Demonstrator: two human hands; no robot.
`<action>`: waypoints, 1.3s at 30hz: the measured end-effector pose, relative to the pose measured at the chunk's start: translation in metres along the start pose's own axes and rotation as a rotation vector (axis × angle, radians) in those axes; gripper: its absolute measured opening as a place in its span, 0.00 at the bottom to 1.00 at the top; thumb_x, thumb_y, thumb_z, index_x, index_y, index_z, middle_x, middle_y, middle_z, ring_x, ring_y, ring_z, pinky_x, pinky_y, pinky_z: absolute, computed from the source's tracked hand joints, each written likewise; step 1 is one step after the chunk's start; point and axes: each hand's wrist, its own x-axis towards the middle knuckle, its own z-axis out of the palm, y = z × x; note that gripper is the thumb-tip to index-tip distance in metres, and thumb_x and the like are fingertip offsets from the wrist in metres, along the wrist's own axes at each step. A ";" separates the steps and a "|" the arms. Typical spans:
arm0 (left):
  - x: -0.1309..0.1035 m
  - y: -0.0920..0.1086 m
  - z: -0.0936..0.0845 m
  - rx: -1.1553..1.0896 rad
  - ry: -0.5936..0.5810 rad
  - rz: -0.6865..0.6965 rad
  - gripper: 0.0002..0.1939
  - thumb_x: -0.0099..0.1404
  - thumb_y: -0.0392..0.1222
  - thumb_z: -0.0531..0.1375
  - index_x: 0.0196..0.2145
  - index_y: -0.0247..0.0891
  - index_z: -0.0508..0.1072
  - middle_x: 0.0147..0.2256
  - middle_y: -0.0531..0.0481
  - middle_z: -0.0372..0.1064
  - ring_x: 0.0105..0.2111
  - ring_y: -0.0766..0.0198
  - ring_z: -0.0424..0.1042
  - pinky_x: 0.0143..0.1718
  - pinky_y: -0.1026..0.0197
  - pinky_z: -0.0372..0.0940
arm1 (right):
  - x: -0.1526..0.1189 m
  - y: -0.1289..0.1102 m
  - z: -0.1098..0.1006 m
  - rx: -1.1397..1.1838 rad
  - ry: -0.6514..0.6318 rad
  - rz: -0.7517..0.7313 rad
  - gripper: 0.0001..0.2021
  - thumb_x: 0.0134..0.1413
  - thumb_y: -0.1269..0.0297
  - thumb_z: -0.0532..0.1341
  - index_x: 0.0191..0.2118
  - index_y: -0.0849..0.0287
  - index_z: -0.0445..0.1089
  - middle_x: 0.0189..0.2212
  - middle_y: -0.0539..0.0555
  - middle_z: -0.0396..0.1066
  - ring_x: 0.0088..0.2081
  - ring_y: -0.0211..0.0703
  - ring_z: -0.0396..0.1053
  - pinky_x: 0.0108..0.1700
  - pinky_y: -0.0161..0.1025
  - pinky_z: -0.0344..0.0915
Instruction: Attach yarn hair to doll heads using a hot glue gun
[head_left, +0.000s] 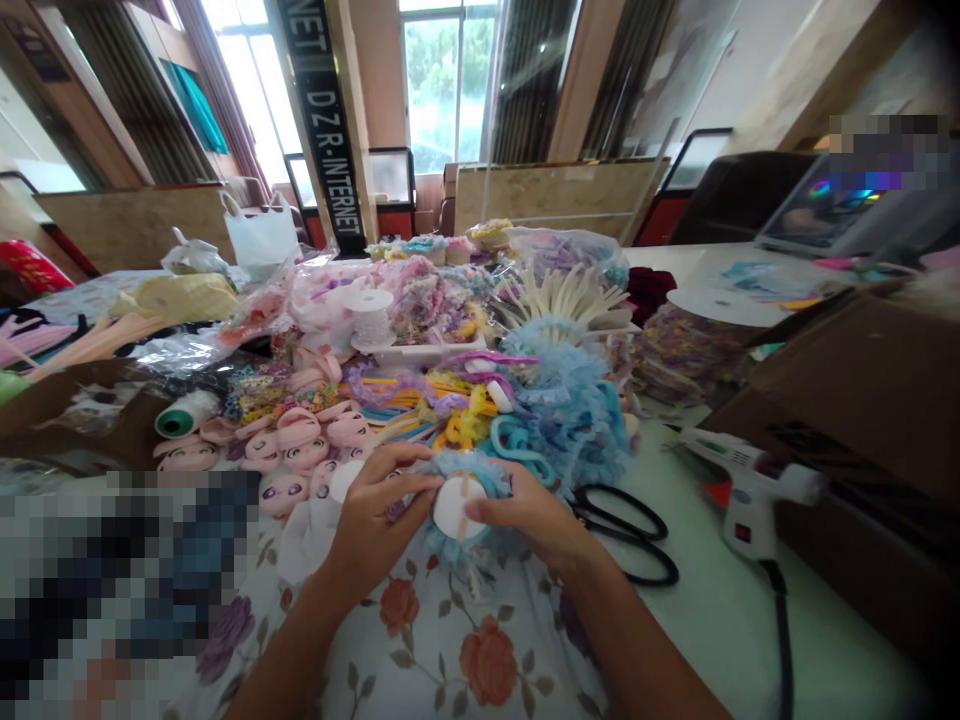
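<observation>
Between my two hands is a white round disc (450,510) with a narrow tan strip across it, ringed by light blue ruffled trim. My right hand (536,510) grips it from the right, thumb lying on the disc's face. From the left, my left hand (394,500) pinches the ruffled edge with its fingertips. A heap of the same blue ruffled trim (562,410) lies just beyond my right hand. Several pink doll faces with bunny ears (304,445) rest past my left hand. Black-handled scissors (630,530) lie right of my right hand; their blades are hidden.
A white glue gun (750,490) with a cord stands at the right by a cardboard box (862,420). Ribbon spools (373,318), plastic bags and pastel trims crowd the table's far side. Another cardboard box (82,400) sits at left. A floral cloth (420,650) lies beneath my arms.
</observation>
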 end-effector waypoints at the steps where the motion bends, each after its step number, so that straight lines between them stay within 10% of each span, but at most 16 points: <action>1: -0.001 0.000 0.000 -0.013 -0.002 -0.018 0.08 0.61 0.33 0.60 0.36 0.43 0.78 0.43 0.44 0.72 0.45 0.58 0.71 0.45 0.54 0.68 | 0.000 0.000 0.000 0.005 0.000 0.000 0.23 0.36 0.61 0.72 0.44 0.59 0.74 0.36 0.53 0.77 0.37 0.47 0.73 0.44 0.42 0.68; 8: -0.003 0.000 -0.006 -0.149 0.121 -0.169 0.11 0.63 0.33 0.59 0.40 0.46 0.76 0.47 0.47 0.69 0.50 0.58 0.68 0.51 0.53 0.66 | 0.001 -0.003 0.000 0.042 0.036 0.019 0.22 0.36 0.63 0.72 0.43 0.60 0.75 0.34 0.54 0.77 0.37 0.48 0.74 0.46 0.45 0.67; 39: 0.000 0.001 0.000 0.085 0.037 0.048 0.11 0.61 0.29 0.60 0.36 0.43 0.78 0.48 0.45 0.70 0.56 0.54 0.62 0.55 0.47 0.61 | 0.002 0.002 0.000 0.051 0.043 0.037 0.22 0.34 0.63 0.73 0.41 0.60 0.75 0.34 0.53 0.77 0.36 0.45 0.73 0.41 0.39 0.68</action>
